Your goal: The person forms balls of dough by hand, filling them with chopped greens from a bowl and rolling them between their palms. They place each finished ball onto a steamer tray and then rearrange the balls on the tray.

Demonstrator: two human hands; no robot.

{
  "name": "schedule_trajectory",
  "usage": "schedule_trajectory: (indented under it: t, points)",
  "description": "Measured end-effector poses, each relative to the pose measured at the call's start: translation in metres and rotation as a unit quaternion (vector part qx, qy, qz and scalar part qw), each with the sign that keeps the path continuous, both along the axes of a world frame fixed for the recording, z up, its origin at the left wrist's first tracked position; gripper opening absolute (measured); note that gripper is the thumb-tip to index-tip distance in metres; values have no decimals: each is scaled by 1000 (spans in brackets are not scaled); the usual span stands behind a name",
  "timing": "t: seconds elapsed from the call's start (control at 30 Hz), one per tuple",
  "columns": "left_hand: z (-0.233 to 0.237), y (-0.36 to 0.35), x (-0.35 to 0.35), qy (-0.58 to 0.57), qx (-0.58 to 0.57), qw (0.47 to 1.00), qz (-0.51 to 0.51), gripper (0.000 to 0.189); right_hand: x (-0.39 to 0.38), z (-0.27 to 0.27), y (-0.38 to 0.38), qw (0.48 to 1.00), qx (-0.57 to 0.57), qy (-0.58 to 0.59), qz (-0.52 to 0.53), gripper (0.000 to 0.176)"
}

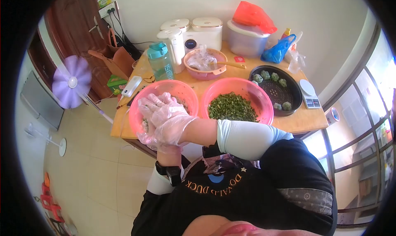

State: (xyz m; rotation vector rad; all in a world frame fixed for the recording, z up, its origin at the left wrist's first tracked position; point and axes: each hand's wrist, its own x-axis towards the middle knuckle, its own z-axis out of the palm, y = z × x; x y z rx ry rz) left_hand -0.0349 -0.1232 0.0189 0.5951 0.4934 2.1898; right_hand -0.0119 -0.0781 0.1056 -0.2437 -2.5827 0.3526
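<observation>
My left hand (146, 132) and my right hand (167, 114) both wear clear plastic gloves and are pressed together over the left pink bowl (189, 91). The right hand lies cupped across the left one and covers most of it. Whatever sits between the palms is hidden. Behind the fingers, a pale, green-flecked mixture (144, 125) shows inside that bowl. Beside it, the right pink bowl (267, 108) holds chopped green vegetables (232, 108). A round black steamer pan (298, 93) farther right carries several green-speckled balls (265, 75) near its rim.
Behind the bowls stand a colander (206, 73) with a plastic bag and wooden-handled utensil, a water bottle (161, 62), a white jug (175, 50) and a white appliance (206, 34). A kitchen scale (310, 96) sits at the right edge. A purple fan (72, 82) stands left of the table.
</observation>
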Motion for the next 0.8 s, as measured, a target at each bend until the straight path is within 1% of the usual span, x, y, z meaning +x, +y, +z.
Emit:
schedule_trajectory:
  t: [0.13,0.17,0.23,0.27,0.3,0.33,0.37,0.43,0.47,0.5,0.53,0.57,0.63,0.67,0.73,0.77,0.8]
  points:
    - [4,8,-2,1,-1,1000,13,62,4,1,9,999,9,3,40,75]
    - [7,28,5,2,0,1000,25,62,4,-3,13,999,4,7,50,73]
    - [-3,0,-1,1,0,998,63,62,6,0,24,996,-2,10,85,71]
    - [11,21,-13,0,0,996,88,62,8,6,39,985,-115,-47,122,71]
    - [15,29,-15,-1,1,994,112,62,5,12,52,956,-224,-108,157,71]
    - [14,28,-13,-2,2,991,135,62,-3,16,63,917,-350,-76,179,60]
    - [13,22,-17,-4,4,988,156,62,-10,17,71,860,-470,-47,192,51]
    - [10,10,-25,-11,6,982,190,62,9,62,64,802,-580,-84,117,40]
    - [11,9,-27,-97,131,985,53,59,7,61,69,800,-580,-94,125,40]
    - [12,7,-29,-174,253,948,-90,56,3,59,75,869,-467,-118,115,40]
    - [11,4,-30,-172,254,948,-83,56,0,57,79,923,-345,-136,103,41]
    - [8,3,-32,-129,217,966,-49,55,-2,53,79,923,-344,-137,107,41]
    - [8,1,-30,-44,139,989,16,53,-1,49,76,929,-248,-243,128,35]
    - [9,1,-27,-44,140,989,17,53,-1,49,74,929,-247,-244,128,35]
    - [23,-2,-17,127,122,976,130,55,-2,57,65,937,-121,-313,98,31]
    - [22,-2,-19,127,123,975,132,55,-6,48,69,937,-119,-314,99,31]
    - [20,-2,-24,-33,166,985,34,55,-15,32,77,943,-68,-302,124,31]
